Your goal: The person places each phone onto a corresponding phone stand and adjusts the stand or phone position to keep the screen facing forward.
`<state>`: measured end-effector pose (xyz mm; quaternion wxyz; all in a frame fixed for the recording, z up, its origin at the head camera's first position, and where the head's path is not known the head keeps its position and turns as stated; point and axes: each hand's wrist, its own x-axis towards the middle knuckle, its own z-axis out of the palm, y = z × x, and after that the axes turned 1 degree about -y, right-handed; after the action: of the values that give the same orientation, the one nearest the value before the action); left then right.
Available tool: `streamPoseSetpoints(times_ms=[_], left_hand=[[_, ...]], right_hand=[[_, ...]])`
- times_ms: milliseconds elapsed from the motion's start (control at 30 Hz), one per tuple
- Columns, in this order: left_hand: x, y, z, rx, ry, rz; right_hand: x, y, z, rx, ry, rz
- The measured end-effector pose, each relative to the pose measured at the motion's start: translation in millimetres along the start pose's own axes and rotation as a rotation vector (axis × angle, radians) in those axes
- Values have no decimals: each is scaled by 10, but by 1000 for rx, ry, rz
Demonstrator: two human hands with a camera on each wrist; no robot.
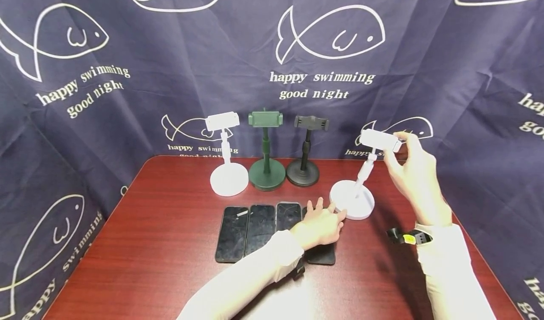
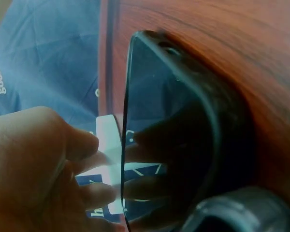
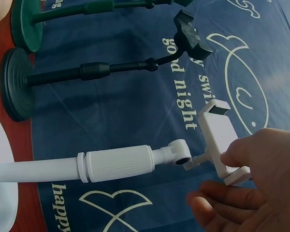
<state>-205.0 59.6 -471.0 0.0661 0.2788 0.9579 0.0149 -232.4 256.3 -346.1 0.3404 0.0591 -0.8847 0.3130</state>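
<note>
At the right of the table stands a white phone stand [image 1: 365,171] with a round base. My right hand [image 1: 418,173] pinches the right end of its clamp, thumb on the front; the right wrist view shows the same clamp [image 3: 220,140] by the thumb. My left hand [image 1: 320,223] reaches over the rightmost phone [image 1: 321,255], fingers spread toward the stand's base [image 1: 352,209] and seeming to touch its near left edge. In the left wrist view that phone [image 2: 169,111] is close up, dark and glossy, with the left hand's fingers reflected in it.
Another white phone stand [image 1: 228,178], a green one [image 1: 267,173] and a black one [image 1: 302,172] stand in a row at the back. Several dark phones [image 1: 232,235] lie side by side in front of them. A dark blue fish-print cloth [image 1: 238,51] hangs behind the red-brown table [image 1: 148,244].
</note>
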Motion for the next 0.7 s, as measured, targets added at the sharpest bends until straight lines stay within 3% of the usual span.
streamPoseSetpoints(times_ms=[433, 700], left_hand=[[70, 35, 30, -53, -21, -27], [79, 62, 14, -32, -12, -26]], right_hand=[[-4, 26, -9, -12, 13, 14], [-11, 47, -18, -11, 12, 14]])
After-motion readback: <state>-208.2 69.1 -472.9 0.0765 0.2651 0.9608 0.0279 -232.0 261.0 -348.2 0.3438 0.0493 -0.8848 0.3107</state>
